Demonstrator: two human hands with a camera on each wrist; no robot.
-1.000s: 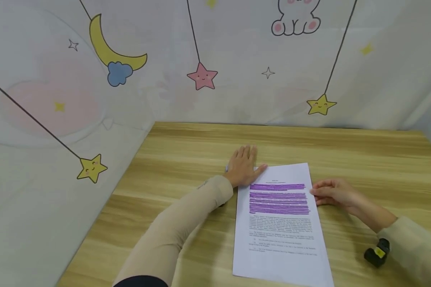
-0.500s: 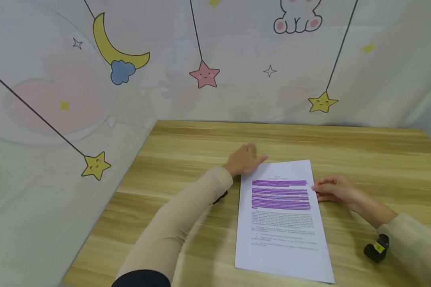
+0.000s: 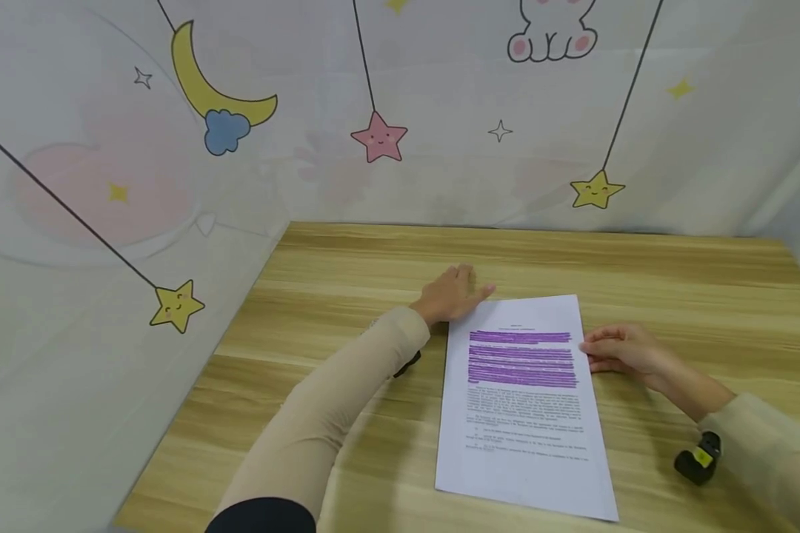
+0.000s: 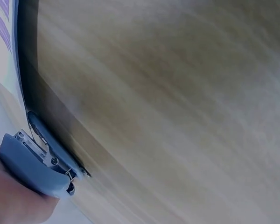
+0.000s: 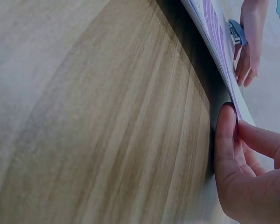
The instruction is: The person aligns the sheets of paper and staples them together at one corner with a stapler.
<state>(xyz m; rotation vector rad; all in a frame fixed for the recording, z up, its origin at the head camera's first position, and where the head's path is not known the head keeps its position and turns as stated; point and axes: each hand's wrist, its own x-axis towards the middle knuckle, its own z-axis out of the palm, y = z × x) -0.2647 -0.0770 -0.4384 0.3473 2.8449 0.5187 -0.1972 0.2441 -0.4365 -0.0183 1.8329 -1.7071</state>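
A stack of printed paper (image 3: 527, 474), its upper lines marked in purple, lies on the wooden table. My left hand (image 3: 448, 295) is over its top left corner, thumb stretched out and fingers angled down. Under that palm, the left wrist view shows a blue-grey stapler (image 4: 35, 168) with the paper's edge between its arms. The right wrist view also catches the stapler (image 5: 235, 32) against the left hand (image 5: 247, 51), whose fingers extend past it. At the right edge, my right hand (image 3: 630, 355) pinches the sheets between thumb and fingers (image 5: 225, 126), slightly raised from the table.
The wooden table (image 3: 347, 259) meets a pale cloth backdrop (image 3: 440, 185) printed with stars and a moon. Black wrist-worn devices show at both sleeves, the right one (image 3: 696, 460) near the table surface.
The left hand's fingers have gone from spread flat to bent downward. Paper and both hands appear slightly higher in the head view, which has itself shifted. The right hand keeps its pinch.
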